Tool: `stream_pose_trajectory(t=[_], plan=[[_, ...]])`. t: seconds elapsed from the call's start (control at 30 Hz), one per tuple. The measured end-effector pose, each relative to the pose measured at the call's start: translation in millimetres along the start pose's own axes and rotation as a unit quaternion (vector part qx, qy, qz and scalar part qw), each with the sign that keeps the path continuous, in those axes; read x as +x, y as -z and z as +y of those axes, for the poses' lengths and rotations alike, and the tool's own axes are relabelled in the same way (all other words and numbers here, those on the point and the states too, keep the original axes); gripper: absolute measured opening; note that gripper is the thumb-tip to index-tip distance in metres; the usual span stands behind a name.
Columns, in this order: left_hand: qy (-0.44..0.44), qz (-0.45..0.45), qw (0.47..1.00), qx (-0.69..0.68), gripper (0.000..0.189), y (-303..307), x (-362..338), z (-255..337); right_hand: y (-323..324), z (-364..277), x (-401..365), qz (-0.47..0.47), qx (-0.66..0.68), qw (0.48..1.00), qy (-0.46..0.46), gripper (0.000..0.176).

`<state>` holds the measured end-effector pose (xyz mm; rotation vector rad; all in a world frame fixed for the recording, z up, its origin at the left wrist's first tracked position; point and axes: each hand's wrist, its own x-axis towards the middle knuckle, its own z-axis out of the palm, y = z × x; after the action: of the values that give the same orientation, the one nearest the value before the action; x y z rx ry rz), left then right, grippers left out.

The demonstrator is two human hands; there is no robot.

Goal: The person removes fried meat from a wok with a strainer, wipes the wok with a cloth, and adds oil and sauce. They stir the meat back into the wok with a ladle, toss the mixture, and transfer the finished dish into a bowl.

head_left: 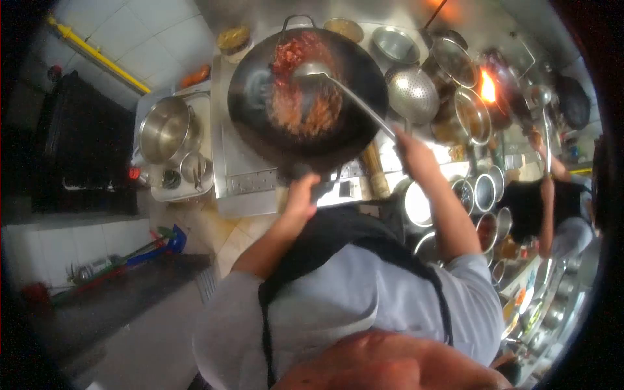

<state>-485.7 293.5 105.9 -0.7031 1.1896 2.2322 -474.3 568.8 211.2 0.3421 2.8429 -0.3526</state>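
Observation:
A large black wok sits on the stove in front of me, with reddish and browned chopped food in it. My left hand is closed around the wok's dark handle on the near side. In my right hand is the long handle of a metal ladle. The ladle's bowl lies among the food, towards the far side of the wok. What exactly the food is, I cannot make out. Beside the wok, on the right, rests a round perforated strainer.
Metal pots stand on a tray at the left. A metal bowl is behind the wok. Flame rises at another burner on the right, where another person works with a long ladle. Several round containers line the right side.

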Motion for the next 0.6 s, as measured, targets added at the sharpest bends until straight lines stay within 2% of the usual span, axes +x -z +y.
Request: stream_pose_trajectory(t=[0.07,0.1,0.13,0.17,0.2,0.23,0.3,0.33,0.4,0.5,0.57,0.6], plan=[[-0.119,-0.047,0.992,-0.01,0.018,8,-2,-16,-3,10,-16,0.039,0.132,0.991,-0.001,0.051],[-0.078,-0.032,0.996,-0.003,0.017,0,-8,-3,2,10,-21,0.067,0.179,0.981,0.03,0.053],[-0.043,-0.022,0.999,0.003,0.015,-13,-2,20,11,2,-23,0.064,0.17,0.983,0.01,0.053],[0.042,-0.055,0.997,0.015,0.033,-8,25,27,14,-2,-19,0.082,0.163,0.983,0.024,0.052],[-0.04,-0.074,0.99,0.117,0.027,-12,30,37,17,-4,-14,0.101,0.155,0.982,0.036,0.052],[0.061,-0.068,0.994,-0.064,0.021,-7,84,31,14,-6,-5,0.102,0.154,0.982,0.038,0.052],[0.048,-0.06,0.995,-0.058,0.019,-25,91,47,0,-11,23,0.121,0.053,0.991,0.035,0.05],[0.041,-0.049,0.997,-0.05,0.019,-33,89,52,-1,-15,37,0.122,0.054,0.99,0.035,0.05],[0.052,-0.038,0.997,-0.049,0.02,-34,85,53,0,-23,53,-0.019,0.0,1.0,0.001,0.051],[0.063,-0.01,0.997,-0.049,0.024,-30,101,54,-7,-25,57,0.001,-0.047,0.999,0.023,0.054],[0.045,-0.045,0.992,-0.106,0.012,-27,105,49,-11,-19,51,-0.011,-0.074,0.995,0.063,0.059],[0.045,-0.048,0.992,-0.105,0.012,-25,107,47,-2,-16,50,-0.009,-0.075,0.995,0.061,0.059]])
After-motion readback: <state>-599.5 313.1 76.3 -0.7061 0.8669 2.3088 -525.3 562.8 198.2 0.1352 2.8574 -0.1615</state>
